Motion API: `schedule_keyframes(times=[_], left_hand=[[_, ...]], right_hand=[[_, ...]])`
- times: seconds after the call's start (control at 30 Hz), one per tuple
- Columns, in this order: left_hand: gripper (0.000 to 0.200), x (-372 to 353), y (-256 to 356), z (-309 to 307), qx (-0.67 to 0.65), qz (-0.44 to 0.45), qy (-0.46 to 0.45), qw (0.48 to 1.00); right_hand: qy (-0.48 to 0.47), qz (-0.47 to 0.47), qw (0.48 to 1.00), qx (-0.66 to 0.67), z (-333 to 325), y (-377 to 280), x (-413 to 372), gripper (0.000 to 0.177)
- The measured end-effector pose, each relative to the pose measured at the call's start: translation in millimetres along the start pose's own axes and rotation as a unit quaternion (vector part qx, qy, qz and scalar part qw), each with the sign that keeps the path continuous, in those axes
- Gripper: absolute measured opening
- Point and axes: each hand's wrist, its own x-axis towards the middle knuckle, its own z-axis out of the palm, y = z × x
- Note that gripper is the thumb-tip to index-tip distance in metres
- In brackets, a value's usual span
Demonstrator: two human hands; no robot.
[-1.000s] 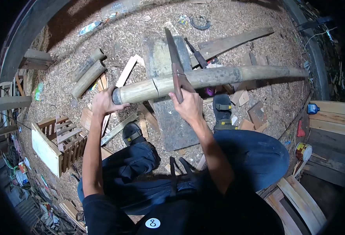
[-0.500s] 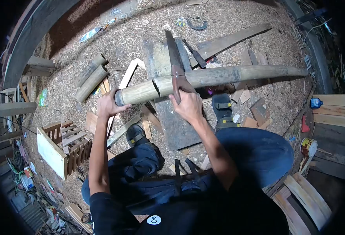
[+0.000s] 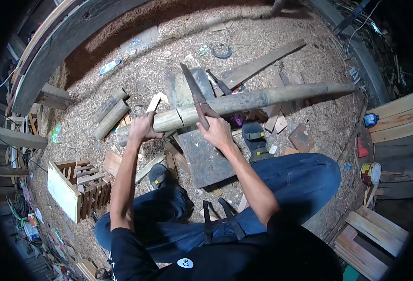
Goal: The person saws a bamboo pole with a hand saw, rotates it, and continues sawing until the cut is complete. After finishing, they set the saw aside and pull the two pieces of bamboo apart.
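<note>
A long bamboo pole [image 3: 251, 100] lies across a worn wooden block [image 3: 206, 159] in front of me. My left hand [image 3: 143, 128] is wrapped round the pole near its left end, which shows past the fingers. My right hand [image 3: 217, 133] is closed on the wooden handle of a handsaw [image 3: 191, 83]. The saw's blade points up and away, crossing over the pole. Just left of the saw, a dark narrow cut [image 3: 179, 116] runs across the bamboo, between my two hands.
Two short bamboo pieces [image 3: 112, 120] lie at the left on wood shavings. A slatted wooden crate [image 3: 77, 187] stands nearer on that side. Behind the pole lie a dark-handled tool [image 3: 219, 83] and a long plank [image 3: 267, 63]. A paint can [image 3: 371, 173] is at the right.
The cut in the bamboo looks narrower than before. More of the pole's left end shows beyond my left hand. The saw stays in my right hand, and the whole view has shifted.
</note>
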Motion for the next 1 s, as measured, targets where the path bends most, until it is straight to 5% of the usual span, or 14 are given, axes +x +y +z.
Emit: schedule_keyframes(times=[0.17, 0.27, 0.53, 0.63, 0.67, 0.7, 0.77, 0.9, 1.0], left_hand=[[0.076, 27.5, 20.1, 5.3, 0.082, 0.001, 0.218, 0.973], [0.082, 42.5, 27.9, 27.3, 0.152, -0.044, 0.224, 0.962], [0.115, 21.2, 22.8, -2.3, 0.117, 0.069, 0.136, 0.981], [0.117, 15.9, 30.5, -1.5, 0.02, 0.023, 0.075, 0.997], [0.114, 20.8, 35.4, -6.7, -0.019, -0.048, -0.06, 0.997], [0.114, 19.3, 37.6, -1.3, -0.021, -0.048, -0.06, 0.997], [0.109, 4.5, 42.2, 13.1, 0.034, 0.01, 0.088, 0.995], [0.091, -29.0, 63.0, 41.3, 0.108, 0.03, 0.24, 0.964], [0.086, -46.4, 75.5, 15.3, 0.058, 0.035, 0.229, 0.971]], right_hand=[[0.056, -0.001, 0.998, 0.025, -10.3, -4.2, -8.7, 0.027], [0.104, -0.012, 0.99, 0.095, 2.1, 4.2, -18.5, 0.033], [0.072, 0.05, 0.949, 0.304, 36.4, -15.4, -57.8, 0.041], [0.073, 0.069, 0.938, 0.332, 37.7, -20.4, -71.1, 0.037], [0.072, 0.069, 0.939, 0.33, 36.9, -20.0, -75.0, 0.037], [0.072, 0.066, 0.945, 0.313, 36.1, -19.5, -78.2, 0.038], [0.069, 0.065, 0.95, 0.298, 36.9, -19.1, -84.4, 0.038], [0.066, 0.056, 0.948, 0.305, 49.7, -12.9, -88.1, 0.039], [0.069, 0.056, 0.943, 0.321, 49.8, -12.8, -90.3, 0.041]])
